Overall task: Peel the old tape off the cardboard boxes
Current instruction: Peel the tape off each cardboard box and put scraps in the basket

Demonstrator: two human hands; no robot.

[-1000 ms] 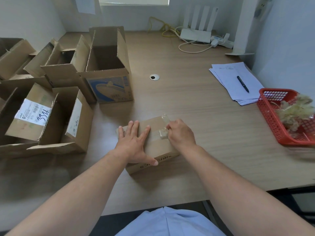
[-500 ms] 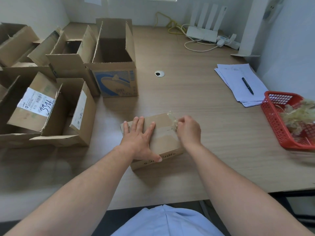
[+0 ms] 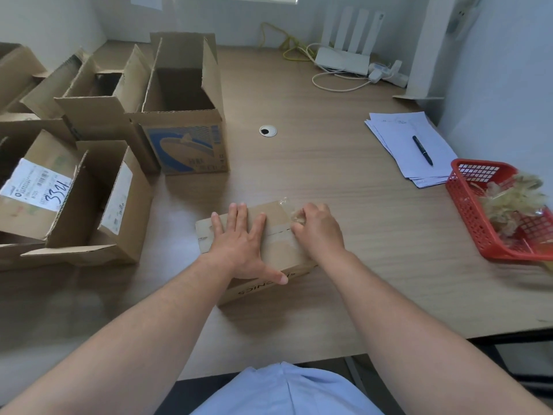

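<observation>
My left hand (image 3: 239,244) lies flat on top of the small box (image 3: 276,212). Its fingers are straight and spread and the thumb reaches to the near edge, pressing the box to the table (image 3: 344,190) without gripping anything. My right hand (image 3: 317,232) is curled at the box's far right corner, just beside the left hand, and its fingertips pinch a crumpled bit of clear tape (image 3: 297,217) lifted off the cardboard there. From that pinch a flat strip of the tape runs along the lid seam towards my left hand and is stuck down. The box sits directly under both hands, closed, with its printed side facing me.

Well off to the right of my pinch stands a red basket (image 3: 466,205) holding a heap of tape scraps (image 3: 514,202). Beyond the pinch and to the right lies a stack of papers (image 3: 401,136) with a pen (image 3: 422,151) on top. To the left of my flat hand are open boxes, the nearest a labelled box (image 3: 36,190). Farther out from it is a blue-printed box (image 3: 191,145).
</observation>
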